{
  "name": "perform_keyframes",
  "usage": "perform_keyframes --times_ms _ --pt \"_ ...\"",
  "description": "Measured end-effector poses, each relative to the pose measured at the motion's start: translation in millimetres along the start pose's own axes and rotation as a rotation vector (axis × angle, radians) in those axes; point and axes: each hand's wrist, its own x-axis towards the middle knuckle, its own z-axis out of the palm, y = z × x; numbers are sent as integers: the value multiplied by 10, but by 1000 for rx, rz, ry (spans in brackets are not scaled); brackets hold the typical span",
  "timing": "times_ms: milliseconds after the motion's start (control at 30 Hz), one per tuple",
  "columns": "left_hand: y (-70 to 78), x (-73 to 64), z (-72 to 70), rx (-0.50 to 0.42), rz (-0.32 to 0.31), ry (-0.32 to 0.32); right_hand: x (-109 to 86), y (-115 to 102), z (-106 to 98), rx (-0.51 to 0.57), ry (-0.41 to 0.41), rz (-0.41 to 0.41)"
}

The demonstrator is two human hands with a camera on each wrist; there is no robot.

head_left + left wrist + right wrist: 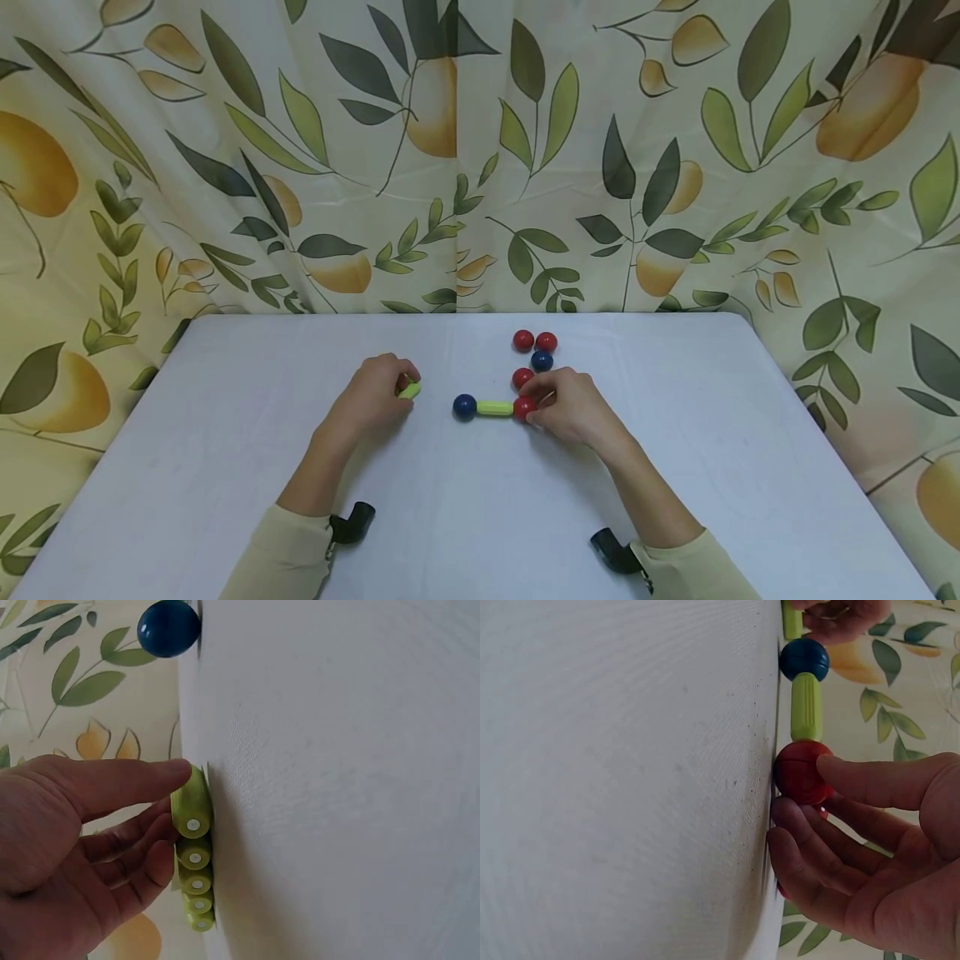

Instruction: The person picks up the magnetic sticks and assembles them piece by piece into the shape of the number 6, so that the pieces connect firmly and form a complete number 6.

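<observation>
A blue ball (465, 407), a yellow-green rod (495, 408) and a red ball (524, 407) are joined in a straight line on the white table. My right hand (573, 407) pinches the red ball at the right end between thumb and fingers. To the left, my left hand (373, 392) pinches another yellow-green rod (192, 802), its thumb on top. Beyond that rod, several like rods (196, 881) with pale round end spots lie in a row, seen in the left wrist view. The left hand mostly hides them in the head view.
Behind the right hand are a loose red ball (522, 378), a blue ball (542, 361) and two more red balls (523, 340) near the table's far edge. A leaf-and-fruit patterned curtain (555, 208) hangs behind the white table (675, 375).
</observation>
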Motion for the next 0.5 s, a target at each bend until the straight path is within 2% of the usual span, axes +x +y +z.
perform_keyframes --times_ms 500 --pt "89 1 46 114 13 23 -6 -11 -3 -1 -3 -4"
